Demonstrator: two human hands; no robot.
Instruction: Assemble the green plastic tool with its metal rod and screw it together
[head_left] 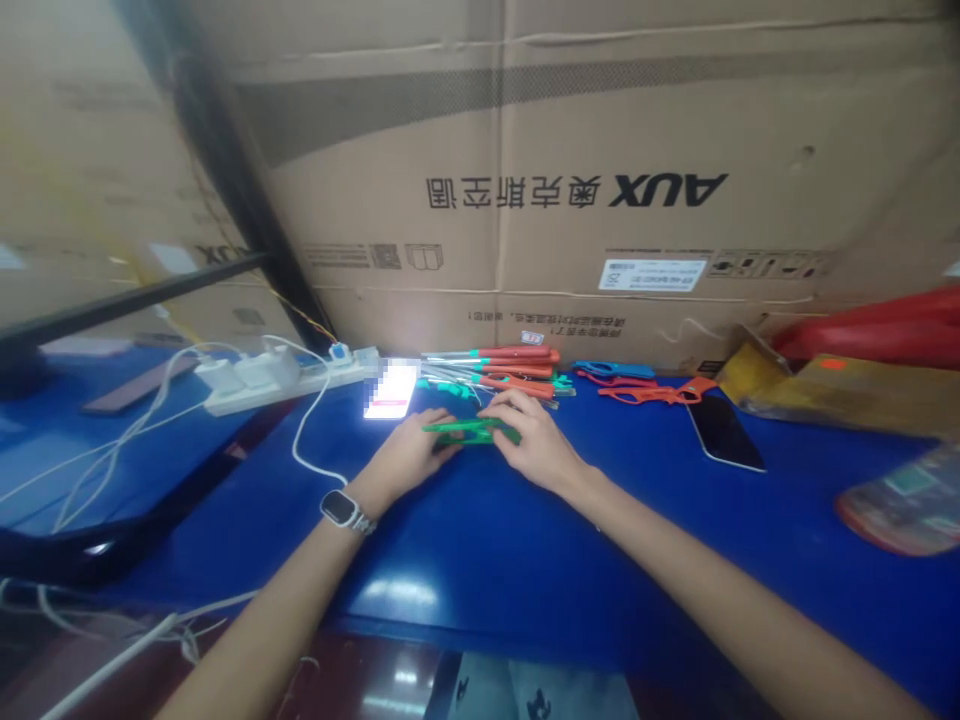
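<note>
Just above the blue tabletop point(465, 540), a thin green plastic piece point(472, 430) spans the gap between my two hands. My left hand point(409, 455) has its fingers curled on the left end of it, and a watch point(341, 508) is on that wrist. The thumb and fingers of my right hand point(536, 440) close around the other end. Fingers cover both ends, so its full shape is hidden. Right behind my hands lies a bunch of long-stemmed tools with red-orange handles point(517, 368), which look like stick lighters. Small green parts point(442, 387) lie among them.
Blue point(615, 369) and orange point(652, 392) looped plastic pieces lie right of the bunch, near a dark phone point(724, 432). A lit phone point(391, 390) and a power strip point(292, 385) with white cables are at left. A large cardboard box point(555, 120) stands behind.
</note>
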